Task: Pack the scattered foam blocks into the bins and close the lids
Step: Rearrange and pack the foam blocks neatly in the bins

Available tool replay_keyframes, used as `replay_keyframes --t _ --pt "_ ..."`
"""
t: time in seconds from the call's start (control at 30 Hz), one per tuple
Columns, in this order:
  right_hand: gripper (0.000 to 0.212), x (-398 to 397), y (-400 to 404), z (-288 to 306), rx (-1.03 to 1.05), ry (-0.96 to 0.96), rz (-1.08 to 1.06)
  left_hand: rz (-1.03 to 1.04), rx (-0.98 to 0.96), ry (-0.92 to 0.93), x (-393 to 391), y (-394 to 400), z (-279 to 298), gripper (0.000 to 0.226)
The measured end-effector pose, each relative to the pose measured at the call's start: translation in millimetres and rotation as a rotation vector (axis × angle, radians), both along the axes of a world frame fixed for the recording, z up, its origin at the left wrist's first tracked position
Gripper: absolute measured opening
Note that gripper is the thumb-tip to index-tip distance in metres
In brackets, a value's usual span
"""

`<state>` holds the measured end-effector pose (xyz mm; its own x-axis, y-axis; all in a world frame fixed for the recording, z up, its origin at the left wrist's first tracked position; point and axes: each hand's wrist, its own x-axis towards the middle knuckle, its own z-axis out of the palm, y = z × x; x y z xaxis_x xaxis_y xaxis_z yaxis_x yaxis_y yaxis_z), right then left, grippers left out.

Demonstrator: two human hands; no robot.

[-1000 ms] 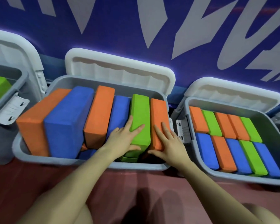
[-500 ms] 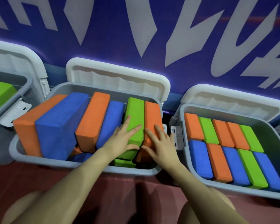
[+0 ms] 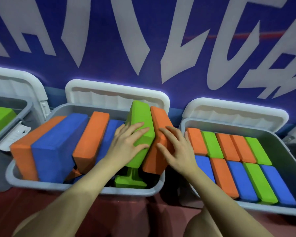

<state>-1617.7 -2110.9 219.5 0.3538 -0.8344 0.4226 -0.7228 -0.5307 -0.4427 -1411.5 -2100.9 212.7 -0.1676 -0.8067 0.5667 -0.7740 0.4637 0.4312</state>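
1. Here, the left hand (image 3: 126, 142) lies on the green block (image 3: 140, 132) in the middle bin (image 3: 85, 187); fingers straight and spread, pressing its top face, thumb along the near side. Nothing is pinched.
2. The right hand (image 3: 176, 151) lies flat on the orange block (image 3: 158, 142) just right of the green one; fingers straight and splayed, holding nothing.
3. Green and orange blocks touch side by side, both tilted, far ends raised toward the open lid (image 3: 116, 93).
4. Left of them in the same bin, on edge and leaning: a blue block (image 3: 109, 137), an orange one (image 3: 91, 139), a large blue block (image 3: 56, 147), and an orange block at far left (image 3: 22, 151).
5. A second green piece (image 3: 128, 180) sits low at the near wall, under the tilted pair.
6. The right bin (image 3: 270, 209), lid up, holds two neat rows of flat orange, green and blue blocks.
7. The left bin (image 3: 10, 106), partly in view, shows one green block (image 3: 0, 118).
8. Bins stand on a red floor (image 3: 15, 207) against a blue wall with white lettering (image 3: 143, 31).
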Motion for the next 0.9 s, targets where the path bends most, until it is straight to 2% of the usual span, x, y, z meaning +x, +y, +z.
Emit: replay_keyframes --t 0.17,0.27,0.33,0.4,0.47,0.5,0.6,0.7,0.8,0.9 --pt "0.047 -28.5 -16.0 38.8 -0.089 -0.155 -0.012 -0.008 -0.243 -0.137 -21.3 -12.8 34.3 0.042" --pt "0.044 -48.0 -15.1 31.8 -0.068 -0.157 -0.026 -0.036 -0.269 -0.251 -39.4 -20.7 37.3 0.045" --pt "0.044 -61.6 -12.7 21.3 -0.048 -0.107 -0.058 -0.059 -0.175 -0.265 -50.3 -22.5 29.7 0.059" --pt "0.046 -73.0 -12.3 10.0 -0.03 0.028 -0.124 -0.067 0.008 -0.159 -57.5 -22.9 21.4 0.085" --pt "0.048 -83.0 -11.3 -3.3 0.001 0.146 -0.185 -0.078 0.227 -0.048 -61.3 -23.5 9.9 0.091" --pt "0.049 -87.8 -9.9 -9.9 0.043 0.145 -0.195 -0.095 0.287 -0.044 -63.0 -24.9 3.7 0.091" --pt "0.046 -99.8 -4.9 -26.8 0.137 0.074 -0.165 -0.144 0.387 -0.117 -74.6 -28.7 -11.2 0.093" --pt "0.051 -104.4 -2.5 -35.7 0.175 0.079 -0.218 -0.038 0.461 -0.196 -91.2 -32.7 -12.3 0.097" --pt "0.061 -103.8 -2.5 -37.0 0.219 0.168 -0.341 0.042 0.486 -0.201 -100.1 -37.4 -10.4 0.1" --pt "0.052 -103.9 -3.3 -38.0 0.152 0.306 -0.428 0.05 0.444 -0.138 -103.1 -40.3 -9.9 0.098"
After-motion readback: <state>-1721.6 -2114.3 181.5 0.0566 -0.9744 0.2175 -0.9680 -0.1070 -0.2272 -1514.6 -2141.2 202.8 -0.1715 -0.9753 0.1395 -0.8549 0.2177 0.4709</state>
